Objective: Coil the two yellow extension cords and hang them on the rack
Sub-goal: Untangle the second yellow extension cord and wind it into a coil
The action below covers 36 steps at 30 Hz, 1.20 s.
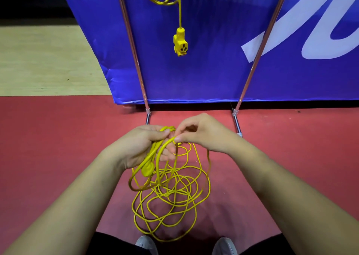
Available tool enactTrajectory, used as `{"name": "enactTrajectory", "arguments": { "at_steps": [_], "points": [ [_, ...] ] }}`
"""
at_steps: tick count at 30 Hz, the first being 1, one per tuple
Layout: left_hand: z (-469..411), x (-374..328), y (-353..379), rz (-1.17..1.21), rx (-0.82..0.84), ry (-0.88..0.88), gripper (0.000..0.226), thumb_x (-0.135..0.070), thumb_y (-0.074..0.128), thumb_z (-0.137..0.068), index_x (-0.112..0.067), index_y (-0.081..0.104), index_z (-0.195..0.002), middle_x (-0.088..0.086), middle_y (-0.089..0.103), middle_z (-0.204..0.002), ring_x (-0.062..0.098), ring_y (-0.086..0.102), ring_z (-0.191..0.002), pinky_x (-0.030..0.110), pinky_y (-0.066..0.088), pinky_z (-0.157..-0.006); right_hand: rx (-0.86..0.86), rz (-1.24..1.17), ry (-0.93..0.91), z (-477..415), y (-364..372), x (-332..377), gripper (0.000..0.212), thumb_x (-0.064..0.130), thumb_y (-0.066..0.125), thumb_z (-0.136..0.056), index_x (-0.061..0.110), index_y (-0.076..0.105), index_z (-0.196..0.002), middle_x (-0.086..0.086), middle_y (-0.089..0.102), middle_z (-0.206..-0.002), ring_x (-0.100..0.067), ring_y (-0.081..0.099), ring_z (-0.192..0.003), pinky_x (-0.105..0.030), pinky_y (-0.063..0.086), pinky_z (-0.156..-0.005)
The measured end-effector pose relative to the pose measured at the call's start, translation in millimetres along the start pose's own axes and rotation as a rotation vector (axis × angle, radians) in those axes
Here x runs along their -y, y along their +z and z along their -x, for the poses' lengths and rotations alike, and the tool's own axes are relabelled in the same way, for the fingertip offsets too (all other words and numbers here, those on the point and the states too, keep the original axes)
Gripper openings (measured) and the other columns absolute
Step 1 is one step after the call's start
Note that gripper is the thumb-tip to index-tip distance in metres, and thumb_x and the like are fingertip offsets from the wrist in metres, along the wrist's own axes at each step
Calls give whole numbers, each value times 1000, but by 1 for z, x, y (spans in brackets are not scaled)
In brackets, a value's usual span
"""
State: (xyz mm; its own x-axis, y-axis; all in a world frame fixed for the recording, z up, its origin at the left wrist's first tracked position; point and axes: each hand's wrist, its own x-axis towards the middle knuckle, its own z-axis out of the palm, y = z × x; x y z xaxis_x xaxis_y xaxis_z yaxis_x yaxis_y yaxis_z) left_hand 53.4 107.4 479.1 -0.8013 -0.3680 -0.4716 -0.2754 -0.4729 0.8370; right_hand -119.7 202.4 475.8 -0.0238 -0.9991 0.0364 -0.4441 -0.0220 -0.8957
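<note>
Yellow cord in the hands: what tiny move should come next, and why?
Probably the right hand should lay the strand it pinches into the left hand as another loop. The left hand grips a few loops of the thin yellow extension cord, while most of it lies tangled on the red floor.
</note>
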Motion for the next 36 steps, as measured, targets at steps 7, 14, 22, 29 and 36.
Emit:
{"name": "enactTrajectory", "arguments": {
  "at_steps": [7, 14, 22, 29, 36],
  "points": [
    [7, -13, -25, 175, -65, 180, 11, -12, 45, -89, -10, 47, -78, -1, 35, -52, 6, 28, -34, 21, 21, -41, 211, 182, 286, 14, -22, -68, 30, 24, 72, -86, 3, 57, -71, -2, 44, -63, -9, 37, -60, -28, 30, -58],
    [18, -21, -29, 26, -75, -56, 16, -11, 48, -81, -1, 61, -81, 25, 69, -72, 39, 70, -65, 36, 59, -53, -249, -271, 329, 16, -29, -91, 5, 10, 67, -89, 11, 71, -92, 5, 55, -59, -11, 50, -55, -27, 45, -61],
    [5, -10, -19, 58, -37, -143, 35, -28, 50, -87, 3, 64, -98, 24, 72, -84, 30, 71, -61, 29, 56, -48, -100, 176, 68, 0, -15, -38, 29, 10, 59, -95, 14, 67, -122, 26, 62, -78, 9, 56, -74, -9, 39, -72],
    [2, 0, -18, -137, 49, 47, 36, -32, 72, -80, -1, 61, -93, 2, 36, -55, 14, 37, -41, 21, 33, -42, -23, -44, -45, -6, 7, -14, 27, 1, 53, -91, 8, 49, -117, 0, 53, -72, -14, 48, -64, -28, 40, -62],
    [-1, -3, -16, -81, -70, 193, 21, -15, 64, -79, -8, 46, -70, 3, 41, -49, 20, 51, -44, 21, 40, -44, -2, -106, 158, 7, -10, -47, 11, 8, 58, -95, -2, 63, -95, -7, 63, -76, -19, 60, -73, -48, 51, -79]
  ]
}}
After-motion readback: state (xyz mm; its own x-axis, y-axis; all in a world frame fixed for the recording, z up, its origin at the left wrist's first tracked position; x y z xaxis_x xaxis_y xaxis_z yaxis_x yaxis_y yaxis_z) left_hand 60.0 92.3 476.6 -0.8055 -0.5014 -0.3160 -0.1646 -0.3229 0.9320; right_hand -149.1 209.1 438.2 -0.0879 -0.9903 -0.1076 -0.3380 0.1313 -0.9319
